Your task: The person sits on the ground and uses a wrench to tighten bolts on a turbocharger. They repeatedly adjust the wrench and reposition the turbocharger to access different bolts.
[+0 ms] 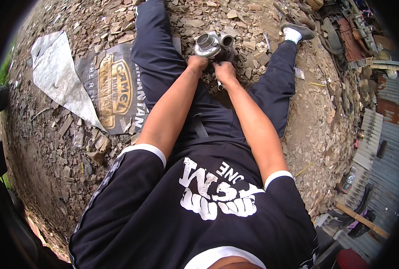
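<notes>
Left hand (196, 63): closed against the near side of the metal turbo housing (213, 45), fingers curled on its rim.
Right hand (225, 70): just beside the left, closed around a small metal tool (219, 84) (only its tip shows below the fist).
Metal turbo housing: on the rubble ground (325, 121) between the legs, just beyond both hands.
Printed tarp (114, 89): well left of the hands.
Shoe (296, 30): beyond, to the right.
</notes>
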`<action>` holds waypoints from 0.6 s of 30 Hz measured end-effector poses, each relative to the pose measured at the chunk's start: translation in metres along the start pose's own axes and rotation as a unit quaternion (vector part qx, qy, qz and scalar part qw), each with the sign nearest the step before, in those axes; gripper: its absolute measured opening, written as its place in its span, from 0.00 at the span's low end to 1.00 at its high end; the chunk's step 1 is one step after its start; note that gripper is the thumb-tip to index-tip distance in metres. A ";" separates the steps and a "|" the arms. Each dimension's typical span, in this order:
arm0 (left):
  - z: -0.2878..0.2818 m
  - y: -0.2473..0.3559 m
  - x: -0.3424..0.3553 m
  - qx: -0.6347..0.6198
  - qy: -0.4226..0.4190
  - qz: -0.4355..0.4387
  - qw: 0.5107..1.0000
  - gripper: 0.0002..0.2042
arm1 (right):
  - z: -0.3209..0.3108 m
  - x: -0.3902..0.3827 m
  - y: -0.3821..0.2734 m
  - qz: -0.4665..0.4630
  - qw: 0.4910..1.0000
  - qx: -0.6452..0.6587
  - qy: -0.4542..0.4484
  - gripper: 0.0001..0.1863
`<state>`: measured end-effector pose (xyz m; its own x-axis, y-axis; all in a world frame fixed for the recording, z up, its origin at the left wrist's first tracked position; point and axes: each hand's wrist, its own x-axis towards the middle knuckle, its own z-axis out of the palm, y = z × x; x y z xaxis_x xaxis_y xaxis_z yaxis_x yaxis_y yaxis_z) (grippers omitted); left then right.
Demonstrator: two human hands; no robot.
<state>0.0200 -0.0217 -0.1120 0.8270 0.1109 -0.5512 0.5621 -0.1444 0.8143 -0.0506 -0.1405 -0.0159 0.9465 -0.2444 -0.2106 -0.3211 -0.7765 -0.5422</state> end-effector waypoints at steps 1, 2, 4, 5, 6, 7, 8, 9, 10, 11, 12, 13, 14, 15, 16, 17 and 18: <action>0.032 -0.001 -0.011 -0.057 -0.067 -0.039 0.995 0.10 | -0.013 -0.003 0.022 0.039 0.999 0.007 -0.011 0.21; 0.026 -0.011 0.007 -0.023 -0.064 -0.042 0.997 0.11 | -0.008 -0.005 0.008 0.026 1.000 0.002 -0.008 0.21; 0.000 -0.028 0.047 0.048 -0.049 -0.052 0.996 0.12 | 0.009 -0.012 -0.023 -0.006 1.000 -0.003 -0.005 0.21; 0.001 -0.030 0.054 0.049 -0.053 -0.061 0.996 0.13 | 0.009 -0.014 -0.026 -0.001 1.000 -0.003 -0.005 0.21; -0.007 -0.032 0.060 0.051 -0.051 -0.069 0.995 0.13 | 0.012 -0.017 -0.033 0.001 1.000 0.000 -0.009 0.21; -0.017 -0.032 0.063 0.053 -0.048 -0.078 0.994 0.13 | 0.014 -0.019 -0.041 0.001 1.000 0.003 -0.012 0.21; 0.000 -0.027 0.048 -0.009 -0.069 -0.076 0.995 0.14 | 0.004 -0.022 -0.029 0.020 0.999 0.020 -0.015 0.21; 0.008 -0.024 0.031 -0.070 -0.083 -0.077 0.991 0.15 | -0.002 -0.026 -0.021 0.036 0.998 0.039 -0.021 0.22; 0.021 -0.012 0.008 -0.133 -0.104 -0.077 0.983 0.16 | -0.014 -0.028 -0.009 0.054 0.997 0.055 -0.020 0.22; 0.019 0.000 -0.008 -0.167 -0.118 -0.077 0.976 0.17 | -0.017 -0.029 -0.005 0.040 0.998 0.053 -0.009 0.22; 0.012 0.009 -0.022 -0.201 -0.128 -0.078 0.968 0.19 | -0.016 -0.030 -0.001 0.023 0.998 0.053 0.000 0.22; 0.002 0.019 -0.035 -0.233 -0.135 -0.078 0.960 0.20 | -0.013 -0.030 0.000 0.005 0.998 0.055 0.007 0.22; -0.004 0.031 -0.049 -0.194 -0.008 -0.031 0.981 0.22 | -0.010 -0.031 -0.002 0.003 0.999 0.044 0.007 0.21; -0.004 0.045 -0.065 -0.150 0.120 0.014 0.981 0.24 | -0.007 -0.031 -0.006 0.000 0.999 0.032 0.006 0.20; -0.005 0.058 -0.081 -0.104 0.240 0.059 0.963 0.26 | -0.006 -0.031 -0.005 0.001 1.000 0.017 0.010 0.20; -0.015 0.067 -0.098 -0.121 0.182 0.130 0.967 0.31 | -0.010 -0.029 0.002 0.022 0.999 0.044 0.004 0.18; -0.029 0.074 -0.099 -0.111 0.179 0.154 0.965 0.32 | -0.006 -0.028 -0.002 0.033 0.997 0.076 -0.010 0.17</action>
<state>-0.0201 -0.0150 0.0080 0.8755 0.4345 -0.2114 0.2412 -0.0138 0.9704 -0.0759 -0.1359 -0.0037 0.9230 -0.2788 -0.2651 -0.3847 -0.6621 -0.6431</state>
